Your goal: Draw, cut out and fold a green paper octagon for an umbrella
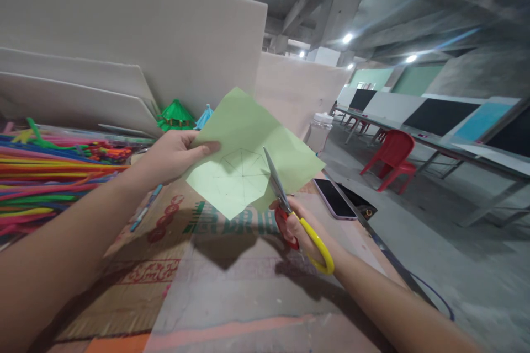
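Observation:
A sheet of light green paper is held up over the table, pencil lines drawn on it as a many-sided shape with spokes. My left hand pinches its left edge, thumb on the near face. In my right hand is a pair of scissors with one red and one yellow handle. Their blades point up and left at the paper's lower right part, beside the drawn shape. A cut seems to run along there, with part of the sheet lying behind the blades.
Bundles of coloured pipe cleaners lie at the left. Behind the paper stand a small green paper umbrella and a blue one. A pen rests on the table, and a phone lies near its right edge. A red chair stands beyond.

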Available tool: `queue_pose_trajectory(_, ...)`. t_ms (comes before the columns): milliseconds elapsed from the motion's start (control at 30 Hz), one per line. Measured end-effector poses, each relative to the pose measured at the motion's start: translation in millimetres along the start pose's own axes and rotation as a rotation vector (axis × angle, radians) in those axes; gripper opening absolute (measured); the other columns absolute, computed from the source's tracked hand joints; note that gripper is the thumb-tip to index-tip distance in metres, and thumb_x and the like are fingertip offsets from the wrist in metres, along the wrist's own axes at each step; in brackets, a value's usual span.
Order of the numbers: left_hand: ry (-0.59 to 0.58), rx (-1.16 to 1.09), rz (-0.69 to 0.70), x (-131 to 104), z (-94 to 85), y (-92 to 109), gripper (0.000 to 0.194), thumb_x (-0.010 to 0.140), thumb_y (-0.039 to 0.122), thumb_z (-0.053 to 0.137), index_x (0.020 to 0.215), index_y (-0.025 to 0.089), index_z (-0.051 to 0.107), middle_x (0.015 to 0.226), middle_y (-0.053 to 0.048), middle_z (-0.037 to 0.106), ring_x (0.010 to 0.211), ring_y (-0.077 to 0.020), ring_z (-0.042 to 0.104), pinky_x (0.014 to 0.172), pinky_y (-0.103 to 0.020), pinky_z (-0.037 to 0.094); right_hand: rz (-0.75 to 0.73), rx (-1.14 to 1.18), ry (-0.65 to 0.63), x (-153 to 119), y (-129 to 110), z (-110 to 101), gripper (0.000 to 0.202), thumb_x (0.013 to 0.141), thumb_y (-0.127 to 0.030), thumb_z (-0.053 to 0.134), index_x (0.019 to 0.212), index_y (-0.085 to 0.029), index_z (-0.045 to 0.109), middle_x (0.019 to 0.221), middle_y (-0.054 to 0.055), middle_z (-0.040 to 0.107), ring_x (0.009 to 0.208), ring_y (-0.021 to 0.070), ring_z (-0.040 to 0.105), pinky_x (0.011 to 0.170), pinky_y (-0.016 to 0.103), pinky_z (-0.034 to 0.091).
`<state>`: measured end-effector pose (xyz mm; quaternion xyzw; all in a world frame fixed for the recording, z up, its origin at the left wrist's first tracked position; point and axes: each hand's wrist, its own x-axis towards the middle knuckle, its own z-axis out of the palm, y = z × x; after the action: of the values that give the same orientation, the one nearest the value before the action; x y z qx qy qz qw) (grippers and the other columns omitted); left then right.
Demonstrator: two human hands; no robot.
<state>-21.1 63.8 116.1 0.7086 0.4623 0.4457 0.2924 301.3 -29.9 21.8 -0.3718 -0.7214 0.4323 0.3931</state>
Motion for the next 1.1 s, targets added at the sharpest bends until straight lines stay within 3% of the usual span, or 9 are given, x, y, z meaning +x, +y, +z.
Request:
queue_pose_trajectory(233,-0.012,-0.036,-0.047,0,-2.0,1,0.051,0.073,0.065,0.080,0.094,0.018,0.080,0.076,-0.003,0.077,0.059,-0.0167,0.065,0.050,-0.025,0.048,0.013,0.080,0.000,-1,-1,1,0.062,0.096,-0.077,0.056,0.119,-0.020,0.053,0.070,-0.007,0.040,0.054,0.0092,0.034,0.048,0.024,0.030)
queue_pose_trajectory(567,-0.034,-0.054,-0.050,-2,-2.8,5,0.044,0.080,0.054,0.082,0.100,0.015,0.080,0.076,-0.002,0.076,0.059,-0.0130,0.063,0.050,-0.020,0.048,0.054,0.106,0.005,0,-4,2,0.066,0.092,-0.079,0.060,0.116,-0.018,0.055,0.069,-0.008,0.040,0.052,0.0071,0.032,0.046,0.022,0.028)
queue_pose_trajectory(1100,-0.046,-0.102,-0.011,5,-4.9,-11,0.040,0.079,0.059,0.082,0.093,0.022,0.082,0.078,-0.003,0.077,0.059,-0.0159,0.065,0.050,-0.022,0.049,0.111,0.184,0.004,2,-8,6,0.072,0.085,-0.084,0.066,0.113,-0.018,0.054,0.066,-0.010,0.037,0.046,0.0049,0.027,0.041,0.021,0.023)
